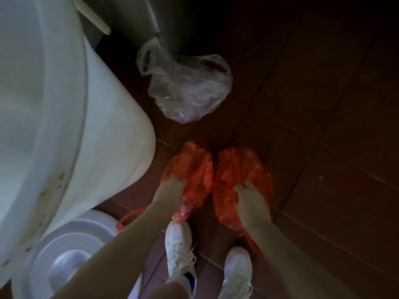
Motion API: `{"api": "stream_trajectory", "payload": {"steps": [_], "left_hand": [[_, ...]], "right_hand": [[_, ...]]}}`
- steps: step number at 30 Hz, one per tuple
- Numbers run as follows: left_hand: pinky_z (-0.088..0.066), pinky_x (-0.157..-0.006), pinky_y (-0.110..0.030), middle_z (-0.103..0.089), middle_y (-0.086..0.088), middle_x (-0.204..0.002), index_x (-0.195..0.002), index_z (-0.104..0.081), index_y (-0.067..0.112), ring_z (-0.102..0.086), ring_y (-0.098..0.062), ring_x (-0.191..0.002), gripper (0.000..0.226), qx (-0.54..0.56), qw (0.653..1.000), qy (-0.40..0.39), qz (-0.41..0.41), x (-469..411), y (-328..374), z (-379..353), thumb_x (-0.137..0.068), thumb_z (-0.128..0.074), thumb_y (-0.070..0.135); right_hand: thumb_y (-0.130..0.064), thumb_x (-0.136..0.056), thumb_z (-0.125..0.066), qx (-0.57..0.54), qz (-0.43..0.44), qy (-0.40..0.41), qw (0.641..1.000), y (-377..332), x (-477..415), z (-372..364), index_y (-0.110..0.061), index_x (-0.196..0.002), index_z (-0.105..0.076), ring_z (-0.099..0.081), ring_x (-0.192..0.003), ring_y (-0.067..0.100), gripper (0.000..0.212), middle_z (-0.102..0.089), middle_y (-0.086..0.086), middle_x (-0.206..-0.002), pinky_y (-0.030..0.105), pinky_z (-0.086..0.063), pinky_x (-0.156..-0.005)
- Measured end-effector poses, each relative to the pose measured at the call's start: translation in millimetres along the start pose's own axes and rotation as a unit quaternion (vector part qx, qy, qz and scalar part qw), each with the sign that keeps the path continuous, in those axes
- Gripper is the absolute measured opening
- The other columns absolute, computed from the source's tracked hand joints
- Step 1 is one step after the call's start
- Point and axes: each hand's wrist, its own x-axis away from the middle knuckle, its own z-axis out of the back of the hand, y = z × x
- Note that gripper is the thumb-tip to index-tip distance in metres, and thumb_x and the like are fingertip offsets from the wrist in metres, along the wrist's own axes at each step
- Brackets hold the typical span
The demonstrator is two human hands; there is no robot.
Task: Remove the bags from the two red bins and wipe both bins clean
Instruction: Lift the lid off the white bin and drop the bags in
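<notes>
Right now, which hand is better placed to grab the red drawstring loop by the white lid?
Left. The drawstring loop lies beside the left forearm, close to the left hand, which grips the left red bag. The right hand grips the right red bag, farther off.

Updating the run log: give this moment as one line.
left hand: grips left red bag | right hand: grips right red bag | bags: side by side on floor | clear bag: beyond them
</notes>
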Motion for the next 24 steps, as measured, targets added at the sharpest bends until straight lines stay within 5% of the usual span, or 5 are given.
{"api": "stream_trajectory", "payload": {"steps": [7, 12, 18, 24], "left_hand": [[-0.041, -0.085, -0.032, -0.056, -0.009, -0.117, -0.117, -0.057, 0.015, -0.058, -0.028, -0.102, 0.027, 0.078, 0.995, 0.065, -0.025, 91.2, 51.8, 83.7, -0.093, -0.046, 0.016], [-0.040, -0.087, -0.030, -0.054, -0.005, -0.120, -0.118, -0.059, 0.016, -0.056, -0.026, -0.106, 0.027, 0.099, 0.988, 0.108, -0.040, 175.5, 84.8, 146.7, -0.093, -0.048, 0.015], [-0.046, -0.075, -0.033, -0.050, 0.006, -0.096, -0.096, -0.060, 0.019, -0.057, -0.020, -0.085, 0.016, 0.172, 0.967, 0.179, -0.052, 281.3, 117.4, 224.5, -0.083, -0.059, 0.009], [-0.029, -0.059, -0.012, -0.047, 0.017, -0.079, -0.081, -0.060, 0.025, -0.047, -0.004, -0.069, 0.023, 0.222, 0.931, 0.286, -0.041, 380.0, 119.5, 306.9, -0.066, -0.069, 0.010]], "right_hand": [[-0.007, -0.083, -0.067, -0.007, -0.046, 0.037, 0.998, 1.6, 73.1, 115.2, -0.015, -0.117, -0.061, -0.059, -0.107, 0.025, 0.035, -0.052, 0.006, -0.122, 0.032, -0.045, -0.094], [-0.009, -0.078, -0.072, -0.032, -0.005, 0.056, 0.998, -27.0, 150.3, 197.2, -0.016, -0.109, -0.064, -0.061, -0.098, 0.021, 0.033, -0.053, 0.001, -0.111, 0.031, -0.048, -0.089], [0.002, -0.069, -0.072, -0.104, 0.049, 0.159, 0.981, -59.9, 245.2, 302.7, -0.012, -0.090, -0.069, -0.060, -0.085, 0.018, 0.026, -0.060, 0.000, -0.093, 0.034, -0.051, -0.081], [0.003, -0.068, -0.074, -0.091, 0.139, 0.230, 0.959, -112.4, 319.8, 411.2, -0.012, -0.089, -0.072, -0.061, -0.080, 0.014, 0.026, -0.064, 0.000, -0.088, 0.030, -0.053, -0.077]]}}
